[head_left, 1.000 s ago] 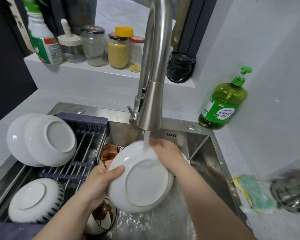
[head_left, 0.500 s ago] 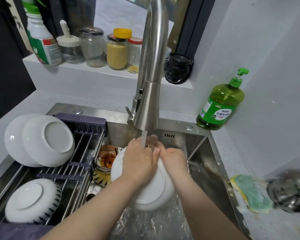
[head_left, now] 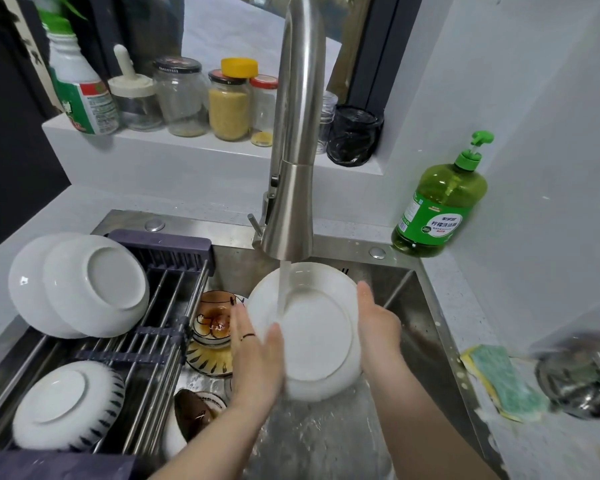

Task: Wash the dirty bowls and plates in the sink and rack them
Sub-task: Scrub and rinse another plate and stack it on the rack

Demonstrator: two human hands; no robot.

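Observation:
Under the running faucet I hold a white deep plate tilted, its underside facing me, and water streams down over it. My left hand grips its left rim with the thumb across the underside. My right hand clasps the right rim, its fingers hidden behind the plate. Dirty brown-patterned bowls lie stacked in the sink to the left of the plate, with another dirty bowl nearer me. The rack over the sink's left side holds two white plates and a striped bowl, upside down.
A green dish soap bottle stands at the counter's back right. A green and yellow sponge lies on the right counter beside a steel pot. Jars and bottles line the ledge behind the faucet.
My left hand has come off the plate's back, which it was rubbing, and taken the left rim. The plate has risen under the stream, and its whole underside shows again.

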